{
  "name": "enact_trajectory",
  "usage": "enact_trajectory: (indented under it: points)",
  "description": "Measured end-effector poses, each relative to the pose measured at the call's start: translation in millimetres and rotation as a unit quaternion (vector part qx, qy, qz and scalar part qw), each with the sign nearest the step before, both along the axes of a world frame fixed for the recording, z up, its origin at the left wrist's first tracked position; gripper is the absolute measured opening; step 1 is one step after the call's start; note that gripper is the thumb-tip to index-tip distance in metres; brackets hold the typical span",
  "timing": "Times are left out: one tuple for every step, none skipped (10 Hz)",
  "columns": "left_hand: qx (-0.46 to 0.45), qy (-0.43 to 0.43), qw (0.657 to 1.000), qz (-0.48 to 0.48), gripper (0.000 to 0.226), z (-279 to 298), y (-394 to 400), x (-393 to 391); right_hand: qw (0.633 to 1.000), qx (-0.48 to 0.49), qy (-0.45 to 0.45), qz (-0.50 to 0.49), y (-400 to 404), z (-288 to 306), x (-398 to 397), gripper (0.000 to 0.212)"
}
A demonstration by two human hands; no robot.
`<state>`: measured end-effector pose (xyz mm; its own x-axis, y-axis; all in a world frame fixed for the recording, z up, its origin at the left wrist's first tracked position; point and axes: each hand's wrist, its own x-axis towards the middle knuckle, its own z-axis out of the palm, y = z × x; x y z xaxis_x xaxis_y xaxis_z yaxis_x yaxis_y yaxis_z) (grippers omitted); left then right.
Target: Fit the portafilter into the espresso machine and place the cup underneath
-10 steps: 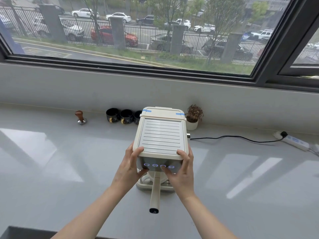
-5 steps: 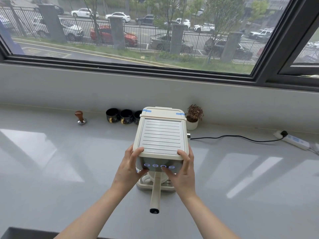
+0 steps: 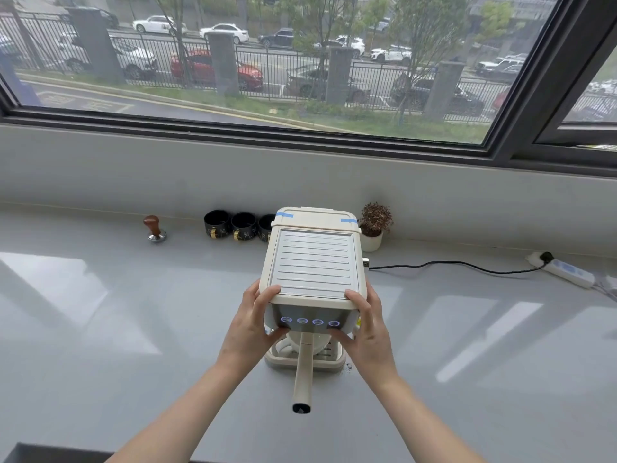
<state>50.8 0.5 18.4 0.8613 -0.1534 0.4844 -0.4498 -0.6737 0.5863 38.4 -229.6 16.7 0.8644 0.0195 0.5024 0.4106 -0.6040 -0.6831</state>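
A cream espresso machine [image 3: 314, 262] stands in the middle of the grey counter, its four front buttons lit blue. The portafilter sits under its front, and its cream handle [image 3: 303, 375] sticks straight out toward me. A white cup [image 3: 289, 345] rests on the drip tray [image 3: 307, 362] beneath, mostly hidden by the machine. My left hand [image 3: 252, 324] grips the machine's front left corner, thumb under the panel. My right hand [image 3: 365, 325] grips the front right corner, thumb by the rightmost button.
Three black cups [image 3: 242, 225] line the back wall left of the machine, with a wooden-handled tamper [image 3: 154, 228] further left. A small potted plant [image 3: 374, 225] stands behind the machine's right. A black cable [image 3: 450, 264] runs to a power strip [image 3: 564, 269] at the right.
Both hands stay clasped on the machine's front corners. The machine and handle have barely shifted.
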Motion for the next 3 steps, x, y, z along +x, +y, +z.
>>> enact_trajectory:
  points:
    - [0.002,-0.003,1.000,0.005,0.095,-1.0,-0.5,0.1,1.000,-0.019,0.011,0.006,-5.9,0.4,0.7,0.070]
    - [-0.004,-0.006,1.000,0.003,0.096,0.0,0.0,0.0,1.000,-0.002,0.029,0.012,-4.1,2.8,-4.7,0.070]
    - [-0.020,0.005,1.000,-0.009,0.095,-0.8,-1.8,-0.9,0.998,0.055,0.032,-0.006,-1.2,21.5,-10.7,0.062]
